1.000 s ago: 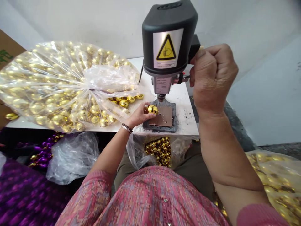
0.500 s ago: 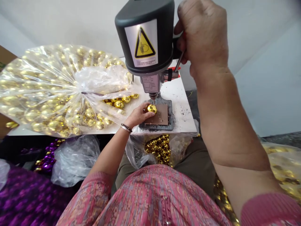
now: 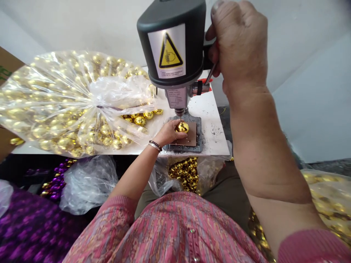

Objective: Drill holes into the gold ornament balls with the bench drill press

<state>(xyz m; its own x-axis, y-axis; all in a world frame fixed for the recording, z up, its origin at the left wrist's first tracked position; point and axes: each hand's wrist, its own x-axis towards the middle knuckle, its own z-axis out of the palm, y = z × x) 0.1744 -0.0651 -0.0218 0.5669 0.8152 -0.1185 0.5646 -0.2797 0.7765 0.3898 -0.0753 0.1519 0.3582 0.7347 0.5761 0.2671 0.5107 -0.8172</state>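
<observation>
My left hand (image 3: 170,132) grips a shiny gold faceted ball (image 3: 183,127) between thumb and fingers, over a brown board (image 3: 190,136) on the grey base (image 3: 197,148) of a small drill press (image 3: 172,44). Directly above the ball is the thin drill bit (image 3: 180,118); whether its tip touches the ball I cannot tell. High on the right, my right hand (image 3: 241,40) is closed around the feed lever (image 3: 210,75) at the side of the machine's dark head. The grip end of the lever is mostly hidden by the fingers.
A big clear bag of gold balls (image 3: 60,106) covers the table's left part, with loose gold balls (image 3: 139,120) by its mouth. Dark shavings (image 3: 215,131) lie around the base. Below the edge hangs a bag of gold balls (image 3: 185,173); purple balls (image 3: 57,179) are at left.
My left hand has shifted the gold ball slightly right, bringing it under the drill bit. My right hand keeps its hold on the lever. The whole view has moved a little.
</observation>
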